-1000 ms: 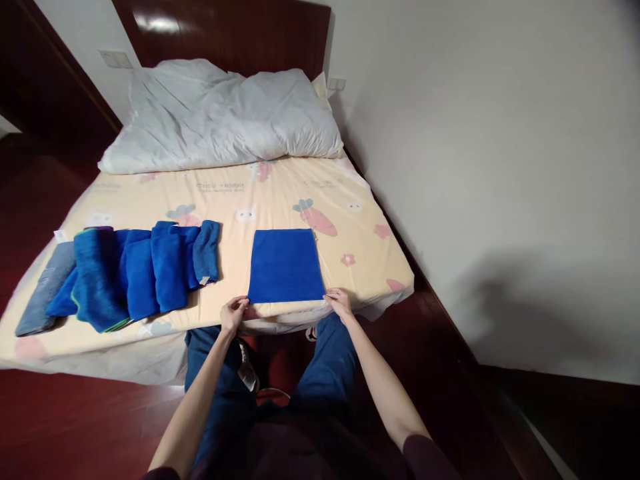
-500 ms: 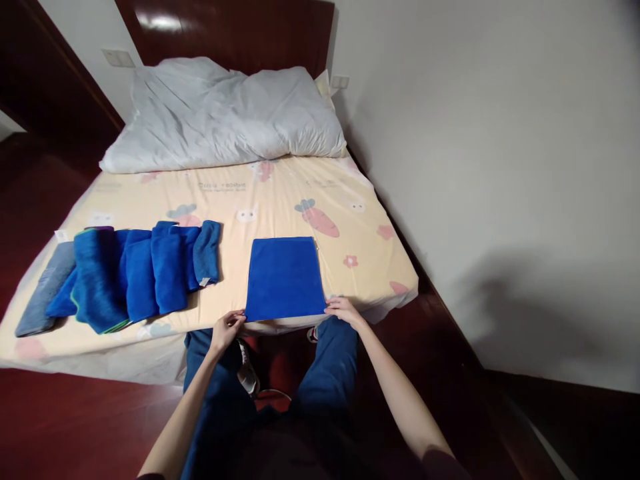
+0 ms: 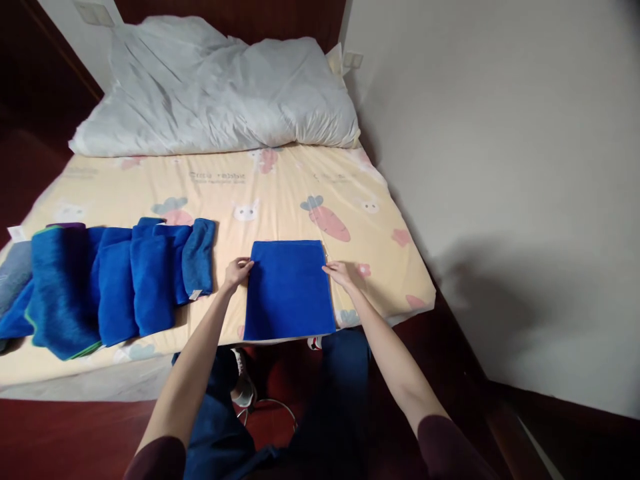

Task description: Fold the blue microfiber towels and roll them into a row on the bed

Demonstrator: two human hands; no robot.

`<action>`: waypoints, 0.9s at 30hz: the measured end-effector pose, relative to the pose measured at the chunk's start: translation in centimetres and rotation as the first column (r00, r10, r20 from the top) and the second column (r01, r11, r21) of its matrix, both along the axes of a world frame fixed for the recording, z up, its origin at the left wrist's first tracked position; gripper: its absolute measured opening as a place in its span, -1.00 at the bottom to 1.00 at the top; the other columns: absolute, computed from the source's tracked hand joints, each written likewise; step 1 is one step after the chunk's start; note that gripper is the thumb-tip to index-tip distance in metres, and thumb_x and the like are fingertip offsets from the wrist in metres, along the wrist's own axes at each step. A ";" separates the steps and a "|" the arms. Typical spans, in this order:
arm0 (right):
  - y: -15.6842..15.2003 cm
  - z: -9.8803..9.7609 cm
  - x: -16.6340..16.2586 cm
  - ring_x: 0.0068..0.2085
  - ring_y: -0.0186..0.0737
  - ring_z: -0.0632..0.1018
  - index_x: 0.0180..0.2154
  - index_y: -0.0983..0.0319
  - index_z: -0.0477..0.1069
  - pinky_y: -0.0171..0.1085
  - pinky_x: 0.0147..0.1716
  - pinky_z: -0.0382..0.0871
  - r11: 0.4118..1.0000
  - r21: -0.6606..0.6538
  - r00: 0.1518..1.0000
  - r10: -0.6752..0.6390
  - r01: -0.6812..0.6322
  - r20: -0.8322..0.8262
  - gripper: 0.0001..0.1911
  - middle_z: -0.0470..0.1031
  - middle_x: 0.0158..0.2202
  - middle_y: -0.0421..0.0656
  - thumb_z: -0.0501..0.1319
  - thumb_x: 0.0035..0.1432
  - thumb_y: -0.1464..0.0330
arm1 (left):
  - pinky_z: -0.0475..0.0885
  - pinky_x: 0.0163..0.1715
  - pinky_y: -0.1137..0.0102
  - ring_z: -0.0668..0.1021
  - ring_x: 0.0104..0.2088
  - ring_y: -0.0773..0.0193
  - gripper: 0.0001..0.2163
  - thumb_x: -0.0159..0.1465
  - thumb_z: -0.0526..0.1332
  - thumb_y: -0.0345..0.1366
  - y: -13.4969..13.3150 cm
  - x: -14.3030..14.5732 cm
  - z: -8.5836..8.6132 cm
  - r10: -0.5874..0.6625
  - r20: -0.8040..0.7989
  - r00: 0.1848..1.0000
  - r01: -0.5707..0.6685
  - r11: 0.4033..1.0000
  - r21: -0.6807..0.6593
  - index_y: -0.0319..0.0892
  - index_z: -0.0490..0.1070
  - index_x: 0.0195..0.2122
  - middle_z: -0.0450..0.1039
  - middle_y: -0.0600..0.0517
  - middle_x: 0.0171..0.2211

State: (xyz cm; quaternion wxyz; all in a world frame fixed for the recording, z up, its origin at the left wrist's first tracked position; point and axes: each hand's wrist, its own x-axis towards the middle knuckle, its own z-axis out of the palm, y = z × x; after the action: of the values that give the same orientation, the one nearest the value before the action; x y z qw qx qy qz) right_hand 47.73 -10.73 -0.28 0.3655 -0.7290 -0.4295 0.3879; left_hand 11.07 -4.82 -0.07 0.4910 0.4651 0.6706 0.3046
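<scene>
A folded blue towel point(image 3: 290, 290) lies flat near the front edge of the bed point(image 3: 280, 193). My left hand point(image 3: 237, 271) rests at the towel's far left corner with its fingers curled on the edge. My right hand point(image 3: 339, 272) is at the far right corner, fingers pinched on the cloth there. Both forearms reach forward over my knees in blue trousers.
A row of several folded blue towels point(image 3: 115, 280) lies on the bed's left side, with a grey one point(image 3: 13, 273) at the far left. A white duvet point(image 3: 215, 87) is heaped at the headboard. A pale wall point(image 3: 500, 167) runs along the right; dark red floor surrounds the bed.
Both hands have moved from the towel's near corners, at the bed's front edge, up to its far corners. The camera has tilted down and leaned closer.
</scene>
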 end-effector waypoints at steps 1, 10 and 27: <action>1.5 -0.4 0.1 -0.21 -0.05 0.67 -0.40 0.24 0.53 -0.12 -0.13 0.56 1.000 0.000 1.000 -0.003 0.003 0.025 -0.79 0.66 -0.33 -0.07 0.44 -0.08 0.28 | 0.51 -0.39 0.37 0.61 -0.44 0.22 -0.52 0.02 0.38 0.00 1.5 0.5 -0.2 0.019 -0.022 1.000 -0.019 1.000 0.016 -0.22 0.51 -0.12 0.64 -0.10 -0.31; 8.4 -1.8 0.5 -0.21 -0.09 0.64 -0.40 0.22 0.56 -0.26 -0.13 0.43 0.996 0.003 0.948 0.082 -0.087 0.306 -0.88 0.66 -0.33 -0.09 0.28 0.13 0.33 | 0.45 -0.09 0.25 0.64 -0.16 0.03 -0.78 0.18 0.27 -0.21 7.5 2.6 -1.4 -0.034 -0.337 0.941 0.100 0.978 0.182 -0.13 0.58 -0.19 0.64 -0.11 -0.22; 9.9 -1.0 -0.6 -0.06 0.01 0.57 -0.19 0.23 0.59 -0.16 -0.04 0.37 0.999 -0.053 0.797 0.034 -0.002 0.603 -0.77 0.62 -0.20 0.04 0.17 0.30 0.32 | 0.41 0.00 0.17 0.59 -0.09 0.00 -0.78 0.30 0.15 -0.27 8.1 4.4 0.1 0.054 -0.418 0.907 0.071 0.958 0.278 -0.15 0.52 -0.11 0.59 -0.16 -0.12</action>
State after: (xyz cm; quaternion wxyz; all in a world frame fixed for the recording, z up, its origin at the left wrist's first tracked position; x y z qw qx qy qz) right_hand 47.14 -0.86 -1.23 0.1877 -0.8194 -0.5206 0.1494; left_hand 15.52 3.30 0.02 0.2634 0.5891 0.7072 0.2890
